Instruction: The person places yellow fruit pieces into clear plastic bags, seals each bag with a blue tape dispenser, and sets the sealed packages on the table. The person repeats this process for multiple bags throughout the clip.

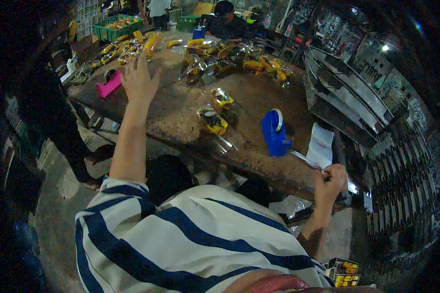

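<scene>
My left hand (pixel 141 80) stretches out over the far left of the table with its fingers spread. Just past its fingertips is a blurred yellow item in clear wrap (pixel 153 43); whether they touch, I cannot tell. My right hand (pixel 331 178) is closed at the near right edge, holding a thin pale strip (pixel 304 158) whose exact kind is unclear. Beside that hand lies a white sheet of paper (pixel 320 141). A blue tape dispenser (pixel 274 136) stands left of the paper. Two yellow-and-dark wrapped items (pixel 214 123) lie mid-table.
Many wrapped yellow items (pixel 220 51) are heaped along the back of the brown table (pixel 176 110). A pink tape dispenser (pixel 109 85) stands at the left edge. Metal trays (pixel 344 95) flank the right side. Another person (pixel 225 24) sits opposite, near a green crate (pixel 117 30).
</scene>
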{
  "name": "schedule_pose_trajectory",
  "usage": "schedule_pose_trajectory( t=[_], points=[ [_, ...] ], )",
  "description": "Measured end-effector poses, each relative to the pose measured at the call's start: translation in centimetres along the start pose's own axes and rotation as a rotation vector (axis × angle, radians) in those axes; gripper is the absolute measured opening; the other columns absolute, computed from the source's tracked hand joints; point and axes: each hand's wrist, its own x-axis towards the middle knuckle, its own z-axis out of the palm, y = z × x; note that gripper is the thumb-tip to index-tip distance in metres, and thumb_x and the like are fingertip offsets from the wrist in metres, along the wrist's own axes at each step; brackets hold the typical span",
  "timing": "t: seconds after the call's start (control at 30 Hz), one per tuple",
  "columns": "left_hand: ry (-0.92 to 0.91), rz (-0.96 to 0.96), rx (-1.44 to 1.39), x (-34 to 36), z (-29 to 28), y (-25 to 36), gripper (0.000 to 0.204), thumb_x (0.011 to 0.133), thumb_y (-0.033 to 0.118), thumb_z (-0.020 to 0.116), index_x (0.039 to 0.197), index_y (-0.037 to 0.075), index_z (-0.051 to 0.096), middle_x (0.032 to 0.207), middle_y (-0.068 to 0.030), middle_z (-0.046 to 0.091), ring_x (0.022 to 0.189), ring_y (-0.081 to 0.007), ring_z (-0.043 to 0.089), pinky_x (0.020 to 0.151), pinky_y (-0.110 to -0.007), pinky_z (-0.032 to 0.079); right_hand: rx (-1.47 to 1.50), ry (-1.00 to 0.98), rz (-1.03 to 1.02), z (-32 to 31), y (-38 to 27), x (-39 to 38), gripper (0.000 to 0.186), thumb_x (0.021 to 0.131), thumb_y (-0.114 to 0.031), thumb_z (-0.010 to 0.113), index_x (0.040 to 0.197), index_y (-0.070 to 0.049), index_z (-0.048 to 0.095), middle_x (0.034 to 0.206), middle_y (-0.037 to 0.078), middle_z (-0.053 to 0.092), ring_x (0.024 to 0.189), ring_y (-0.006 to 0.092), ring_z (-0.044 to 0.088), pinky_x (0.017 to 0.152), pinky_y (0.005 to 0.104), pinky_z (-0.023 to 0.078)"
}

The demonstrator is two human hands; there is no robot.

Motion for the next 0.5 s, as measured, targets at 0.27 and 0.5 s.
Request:
schedule_pose_trajectory(
  t=[0.27,0.5],
  points=[
    [-0.62,0.753,-0.543,-9.5,6.2,5.4,0.046,0.074,0.019,0.068,0.117,0.01,0.055,0.117,-0.0105,0.058,0.107,-0.0314,0.054,0.09,-0.042,0.044,0.07,-0.139,-0.17,2.4,-2.9,-0.2,0.027,0.062,-0.014,0.074,0.071,-0.008,0.05,0.077,0.006,0.047,0.079,0.0257,0.048,0.075,0.038,0.031],
    [-0.836,0.076,-1.071,-10.4,9.3,8.4,0.035,0.081,0.018,0.064,0.114,0.01,0.057,0.104,-0.0083,0.063,0.098,-0.0236,0.06,0.087,-0.037,0.046,0.241,-0.253,0.024,2.8,-3.2,-0.1,0.032,0.071,-0.014,0.073,0.072,-0.005,0.043,0.072,0.005,0.039,0.065,0.017,0.04,0.057,0.0275,0.033]
  ],
)
